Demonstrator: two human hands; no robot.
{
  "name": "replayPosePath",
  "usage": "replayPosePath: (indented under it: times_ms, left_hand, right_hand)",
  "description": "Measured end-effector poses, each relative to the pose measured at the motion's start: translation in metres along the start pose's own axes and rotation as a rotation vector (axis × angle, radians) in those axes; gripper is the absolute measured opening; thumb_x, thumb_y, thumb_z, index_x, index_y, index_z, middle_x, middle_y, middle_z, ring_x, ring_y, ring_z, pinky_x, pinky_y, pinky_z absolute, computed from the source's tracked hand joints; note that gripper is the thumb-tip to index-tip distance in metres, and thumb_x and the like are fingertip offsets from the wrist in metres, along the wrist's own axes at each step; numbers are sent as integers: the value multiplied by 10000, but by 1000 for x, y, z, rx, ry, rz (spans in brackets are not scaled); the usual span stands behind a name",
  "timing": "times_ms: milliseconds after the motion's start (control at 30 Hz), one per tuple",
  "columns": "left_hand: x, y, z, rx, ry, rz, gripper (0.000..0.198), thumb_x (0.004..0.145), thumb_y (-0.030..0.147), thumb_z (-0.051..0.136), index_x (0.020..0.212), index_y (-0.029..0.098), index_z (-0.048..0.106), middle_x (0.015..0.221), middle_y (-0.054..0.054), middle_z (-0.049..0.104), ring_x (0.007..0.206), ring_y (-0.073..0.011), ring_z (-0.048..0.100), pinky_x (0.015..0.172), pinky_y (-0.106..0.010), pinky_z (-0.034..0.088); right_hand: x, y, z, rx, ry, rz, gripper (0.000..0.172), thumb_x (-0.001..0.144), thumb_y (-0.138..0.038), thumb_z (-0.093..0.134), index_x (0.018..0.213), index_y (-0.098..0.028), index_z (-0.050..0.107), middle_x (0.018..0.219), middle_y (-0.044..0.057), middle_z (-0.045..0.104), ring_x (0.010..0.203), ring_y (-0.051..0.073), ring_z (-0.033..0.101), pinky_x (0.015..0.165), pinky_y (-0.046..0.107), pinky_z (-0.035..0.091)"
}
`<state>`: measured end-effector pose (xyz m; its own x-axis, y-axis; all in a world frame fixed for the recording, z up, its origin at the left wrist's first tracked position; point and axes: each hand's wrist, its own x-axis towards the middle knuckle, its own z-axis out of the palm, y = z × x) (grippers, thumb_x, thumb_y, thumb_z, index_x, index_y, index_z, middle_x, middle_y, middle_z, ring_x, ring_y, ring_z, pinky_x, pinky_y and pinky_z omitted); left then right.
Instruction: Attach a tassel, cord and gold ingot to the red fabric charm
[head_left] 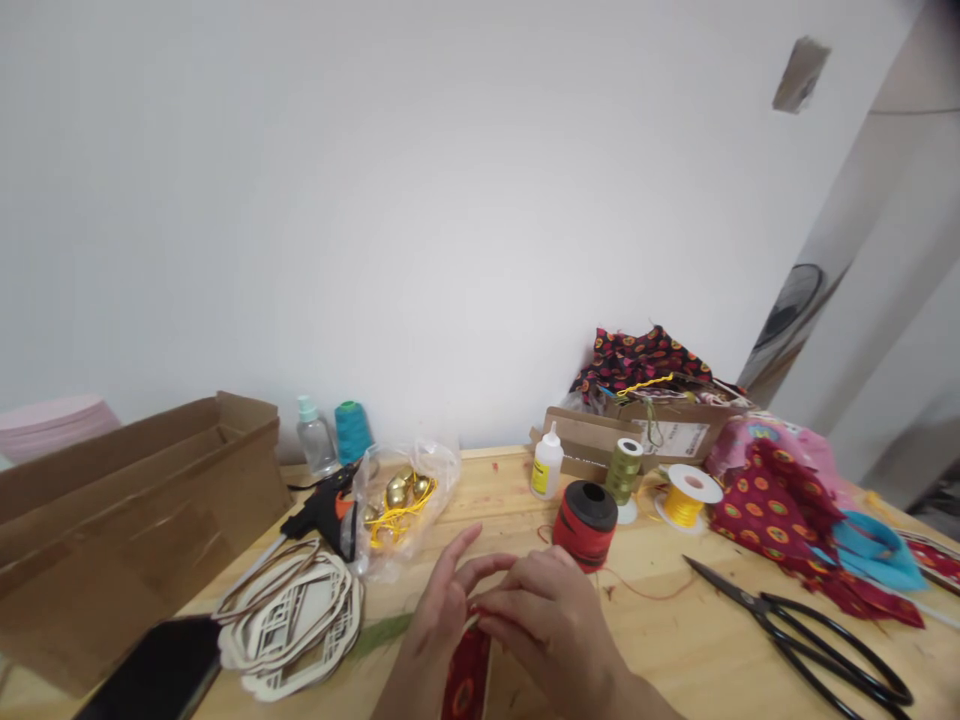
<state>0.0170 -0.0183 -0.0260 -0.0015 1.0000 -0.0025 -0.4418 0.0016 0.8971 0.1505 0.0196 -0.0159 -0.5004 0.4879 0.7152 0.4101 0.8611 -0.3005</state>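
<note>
My left hand (435, 625) and my right hand (544, 610) meet at the front edge of the table. Between them is a narrow strip of dark red patterned fabric (468, 675) with a pale edge, running down out of the frame. The fingertips of my right hand pinch its upper end. My left hand is curled against the same end, one finger pointing up; part of its grip is hidden. Green threads (384, 634) lie just left of my hands. A spool of red thread (585, 525) stands beyond my right hand, a loose strand trailing right.
Black-handled scissors (787, 630) lie at right. Behind stand a glue bottle (547, 465), a green spool (623, 472) and a yellow spool (682, 497). Cut-out wooden frames (292, 630), a glue gun (319, 512), a bag of bells (401, 500) and a cardboard box (150, 510) occupy the left.
</note>
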Motion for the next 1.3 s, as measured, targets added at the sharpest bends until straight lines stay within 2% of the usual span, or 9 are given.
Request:
replayPosePath:
  times_ms: [100,200,367,533,633,867,1033,1133,1300]
  left_hand:
    - [-2,5,-1,47,29,-58,440,751,455,452,1132,235,447,1040,-73,607,947,-223,543,842,-315,370]
    - [-3,4,-2,17,3,-31,459,737,442,485,1150,250,433,1050,-64,608,989,-215,522,879,-316,343]
    - [0,12,3,-255,25,-125,455,685,546,475,1033,264,552,983,-70,640,893,-245,577,776,-375,420]
    - [-1,24,10,-201,-19,-224,281,606,350,668,790,137,679,779,-109,697,796,-222,613,774,-309,413]
    - [-2,24,11,-213,25,-266,207,566,278,710,714,134,694,683,-85,707,679,-184,628,740,-279,420]
    - [-3,22,12,-292,70,-313,168,553,243,719,667,123,693,641,-66,695,669,-180,625,680,-259,436]
    - [0,19,6,-188,130,-191,133,532,220,733,591,119,671,626,-25,661,584,-130,588,580,-214,420]
    - [1,24,3,-67,175,-65,125,606,245,686,590,129,642,636,-8,641,582,-114,564,587,-212,420]
    - [-1,30,2,19,124,-20,195,690,301,604,589,135,584,600,-21,631,598,-131,562,604,-231,437]
  right_hand:
    - [1,-1,2,-14,-30,-28,163,800,-310,507,721,-241,631,622,-25,637,572,99,539,531,261,277]
    - [3,-4,0,-64,-53,-45,156,797,-277,511,693,-234,619,608,-29,637,573,94,545,530,263,272]
    - [6,-4,-7,-71,44,-96,82,749,-192,551,684,-207,600,595,-34,634,553,86,541,536,264,274]
    - [3,2,-12,-98,173,-74,51,746,-188,560,725,-204,603,564,-22,602,518,91,495,524,260,273]
    - [3,3,-12,-110,167,-90,52,747,-184,561,728,-204,606,550,-19,596,510,93,486,519,261,270]
    - [0,1,-6,-81,114,-74,68,751,-195,561,714,-202,618,552,-12,590,519,100,477,521,264,273]
    - [-1,2,-2,5,82,-55,62,754,-213,564,726,-201,619,583,-3,596,545,109,477,523,260,296]
    - [1,5,-4,75,32,-18,65,757,-198,558,748,-191,623,617,10,598,576,118,482,545,256,339]
    - [3,7,-5,168,-41,75,85,746,-227,574,722,-187,645,671,31,584,637,129,512,574,239,387]
